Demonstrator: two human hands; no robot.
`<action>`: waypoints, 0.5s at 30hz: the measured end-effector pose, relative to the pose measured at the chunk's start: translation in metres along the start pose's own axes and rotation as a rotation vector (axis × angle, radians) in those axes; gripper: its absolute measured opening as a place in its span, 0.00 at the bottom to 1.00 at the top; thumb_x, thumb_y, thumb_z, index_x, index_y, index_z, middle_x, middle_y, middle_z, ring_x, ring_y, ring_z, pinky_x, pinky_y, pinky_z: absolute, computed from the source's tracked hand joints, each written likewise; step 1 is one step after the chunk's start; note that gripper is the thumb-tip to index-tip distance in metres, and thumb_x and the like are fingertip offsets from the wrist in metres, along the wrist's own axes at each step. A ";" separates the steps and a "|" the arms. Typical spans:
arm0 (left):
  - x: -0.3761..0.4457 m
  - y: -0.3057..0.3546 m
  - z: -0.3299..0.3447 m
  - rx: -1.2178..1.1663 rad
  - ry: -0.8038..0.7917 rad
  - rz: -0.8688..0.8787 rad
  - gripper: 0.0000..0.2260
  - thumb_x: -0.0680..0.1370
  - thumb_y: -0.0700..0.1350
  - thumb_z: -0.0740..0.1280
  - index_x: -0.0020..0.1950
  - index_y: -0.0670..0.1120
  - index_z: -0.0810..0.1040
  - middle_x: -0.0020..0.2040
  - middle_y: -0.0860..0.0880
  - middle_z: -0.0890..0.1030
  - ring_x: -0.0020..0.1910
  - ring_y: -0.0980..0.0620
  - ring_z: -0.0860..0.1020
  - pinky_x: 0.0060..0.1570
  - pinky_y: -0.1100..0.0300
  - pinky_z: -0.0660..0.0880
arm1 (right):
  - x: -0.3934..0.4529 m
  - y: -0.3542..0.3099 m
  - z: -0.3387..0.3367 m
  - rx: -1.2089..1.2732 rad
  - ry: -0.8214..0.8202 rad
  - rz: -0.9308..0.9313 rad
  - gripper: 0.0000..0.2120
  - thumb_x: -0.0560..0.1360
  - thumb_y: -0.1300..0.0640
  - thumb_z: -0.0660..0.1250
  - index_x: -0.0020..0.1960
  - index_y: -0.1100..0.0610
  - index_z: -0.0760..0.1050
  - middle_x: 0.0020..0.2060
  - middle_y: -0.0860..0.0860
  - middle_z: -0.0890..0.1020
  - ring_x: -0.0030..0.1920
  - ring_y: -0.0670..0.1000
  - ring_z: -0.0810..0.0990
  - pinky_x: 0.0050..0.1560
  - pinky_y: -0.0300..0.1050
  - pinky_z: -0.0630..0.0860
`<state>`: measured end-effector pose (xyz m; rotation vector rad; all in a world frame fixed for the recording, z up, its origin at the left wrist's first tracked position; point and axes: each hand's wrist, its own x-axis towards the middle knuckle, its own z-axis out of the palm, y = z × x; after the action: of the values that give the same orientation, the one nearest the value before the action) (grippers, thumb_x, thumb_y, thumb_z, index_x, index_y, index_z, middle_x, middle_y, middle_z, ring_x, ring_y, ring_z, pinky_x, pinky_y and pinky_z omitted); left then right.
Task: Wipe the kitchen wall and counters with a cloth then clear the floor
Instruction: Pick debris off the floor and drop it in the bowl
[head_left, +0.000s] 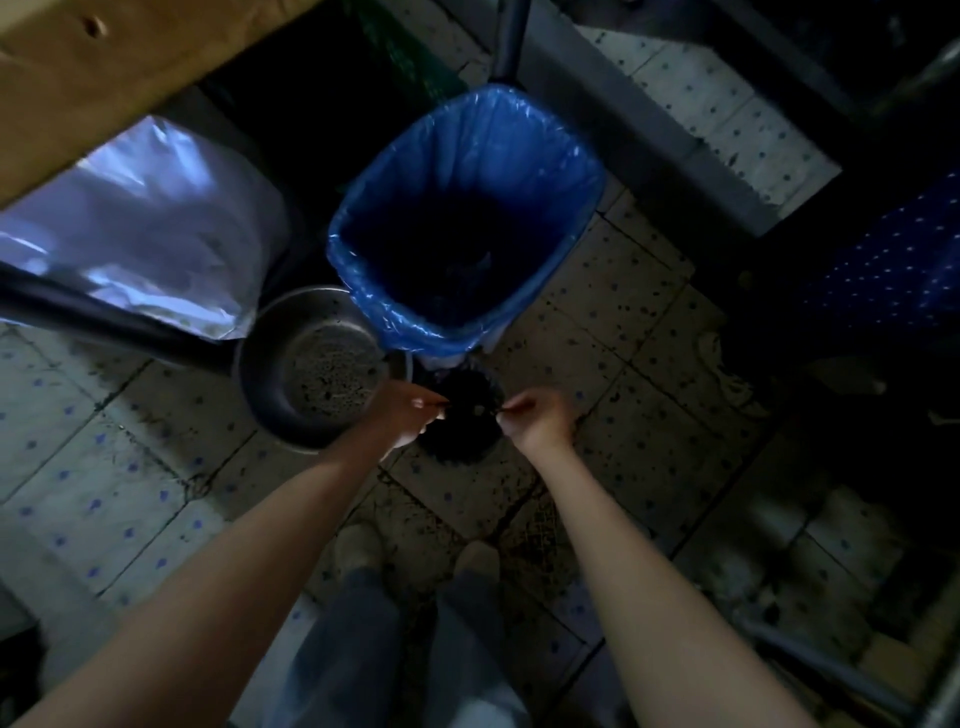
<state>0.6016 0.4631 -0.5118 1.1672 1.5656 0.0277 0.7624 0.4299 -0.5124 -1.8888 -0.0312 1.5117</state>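
I look down at a dirty tiled floor (613, 374). A bin lined with a blue plastic bag (467, 218) stands open in the middle. Just in front of it a dark, round, ragged thing (462, 415) hangs between my hands; I cannot tell what it is. My left hand (410, 415) pinches its left edge with thumb and fingertips. My right hand (535, 415) pinches its right edge with curled fingers. No cloth shows clearly.
A metal bowl (306, 369) with dark specks sits on the floor left of the bin. A shiny plastic bag (150, 228) lies at left behind a dark pole (104, 317). A wooden edge (130, 67) overhangs top left. My feet (415, 561) are below.
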 end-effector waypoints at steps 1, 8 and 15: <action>0.002 -0.002 0.001 -0.001 0.015 -0.002 0.09 0.77 0.38 0.67 0.55 0.39 0.81 0.43 0.43 0.81 0.32 0.54 0.74 0.31 0.70 0.72 | 0.002 0.001 0.001 -0.082 0.034 -0.050 0.31 0.76 0.70 0.47 0.15 0.59 0.65 0.20 0.55 0.68 0.31 0.53 0.65 0.55 0.46 0.66; 0.006 -0.010 0.007 -0.049 0.064 -0.054 0.06 0.76 0.39 0.68 0.52 0.41 0.82 0.48 0.42 0.84 0.38 0.48 0.77 0.45 0.55 0.74 | 0.009 0.000 -0.006 -0.266 0.002 -0.108 0.17 0.75 0.69 0.53 0.29 0.60 0.66 0.28 0.57 0.68 0.30 0.53 0.68 0.33 0.40 0.64; 0.004 -0.009 0.012 -0.104 0.044 -0.066 0.08 0.75 0.40 0.69 0.54 0.41 0.81 0.51 0.42 0.83 0.36 0.52 0.75 0.36 0.63 0.72 | 0.012 0.003 -0.014 -0.316 0.001 -0.067 0.16 0.74 0.67 0.64 0.32 0.51 0.72 0.30 0.47 0.75 0.33 0.45 0.72 0.36 0.34 0.69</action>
<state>0.6057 0.4542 -0.5240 1.0389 1.6215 0.0908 0.7773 0.4261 -0.5229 -2.1102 -0.3479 1.5306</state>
